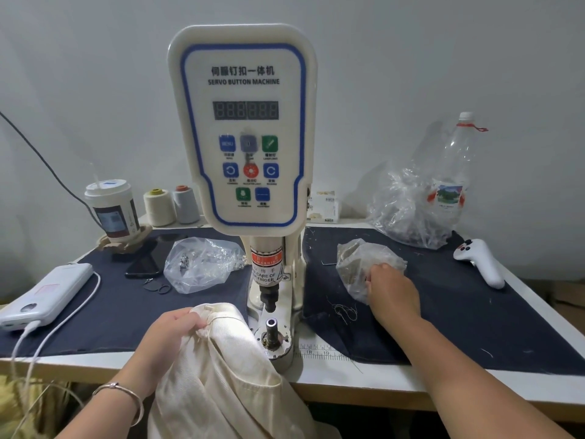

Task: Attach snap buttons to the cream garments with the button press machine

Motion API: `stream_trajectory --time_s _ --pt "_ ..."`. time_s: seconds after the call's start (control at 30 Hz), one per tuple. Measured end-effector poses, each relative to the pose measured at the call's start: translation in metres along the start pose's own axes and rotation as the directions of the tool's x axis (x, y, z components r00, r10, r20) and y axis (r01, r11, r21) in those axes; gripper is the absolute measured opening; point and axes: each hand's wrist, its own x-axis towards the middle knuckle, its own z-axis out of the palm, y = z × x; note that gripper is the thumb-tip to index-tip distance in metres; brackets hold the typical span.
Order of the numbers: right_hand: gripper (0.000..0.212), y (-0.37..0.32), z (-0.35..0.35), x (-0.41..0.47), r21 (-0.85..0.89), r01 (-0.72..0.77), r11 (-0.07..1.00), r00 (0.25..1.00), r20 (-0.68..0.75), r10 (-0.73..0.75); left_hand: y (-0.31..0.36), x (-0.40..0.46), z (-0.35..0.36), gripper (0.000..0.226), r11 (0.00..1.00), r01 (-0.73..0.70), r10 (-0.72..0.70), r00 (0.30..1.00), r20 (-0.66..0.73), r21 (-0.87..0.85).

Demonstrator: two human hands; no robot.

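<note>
The servo button machine point(243, 122) stands at the table's middle, its upper punch point(269, 301) raised over the bare lower die point(272, 326). A cream garment point(228, 369) hangs off the front edge, just left of the die. My left hand point(172, 327) grips a bunched fold of the garment's top edge. My right hand point(392, 291) reaches into a small clear plastic bag of snap parts point(357, 261) right of the machine; its fingertips are hidden in the plastic.
On the dark cloth at left lie another clear bag point(202, 264), a phone point(145, 264), a white power bank point(47, 296) with cable, a cup point(110, 210) and two thread cones point(172, 204). At right are a large bag point(408, 210), a bottle point(452, 172) and a white controller point(481, 261).
</note>
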Motion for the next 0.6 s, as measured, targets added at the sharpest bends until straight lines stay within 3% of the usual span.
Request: stream_trajectory --time_s 0.07,0.2,0.27,0.33,0.4,0.47,0.6 --pt "0.016 0.0 -0.002 -0.004 -0.105 0.035 0.994 0.998 -0.048 -0.04 -0.002 0.001 0.0 0.019 1.0 -0.002 0.002 1.0 0.003 -0.018" --pt "0.017 -0.003 -0.013 -0.009 -0.058 0.015 0.998 0.995 -0.097 -0.021 -0.006 0.004 -0.002 0.019 1.0 -0.007 0.008 1.0 0.005 -0.031" --pt "0.016 -0.006 -0.02 -0.019 0.087 -0.051 0.995 0.99 -0.126 0.062 -0.007 0.005 -0.003 0.019 0.998 0.004 -0.003 1.0 0.018 -0.056" --pt "0.014 -0.016 -0.026 -0.037 0.354 -0.107 0.929 0.981 -0.112 0.155 -0.008 0.007 -0.004 0.019 0.997 0.014 -0.012 1.0 0.029 -0.07" --pt "0.018 -0.035 -0.028 -0.06 0.661 -0.136 0.738 0.984 0.001 0.18 -0.008 0.007 -0.004 0.019 0.999 0.01 -0.008 1.0 0.022 -0.054" --pt "0.019 -0.056 -0.03 -0.083 0.86 -0.266 0.436 0.962 0.205 0.182 -0.007 0.005 -0.003 0.019 0.998 0.013 -0.013 1.0 0.015 -0.058" --pt "0.029 -0.086 -0.036 -0.113 0.821 -0.57 -0.032 0.822 0.57 -0.01 -0.002 0.001 -0.001 0.019 0.999 -0.003 0.002 1.0 -0.015 -0.042"
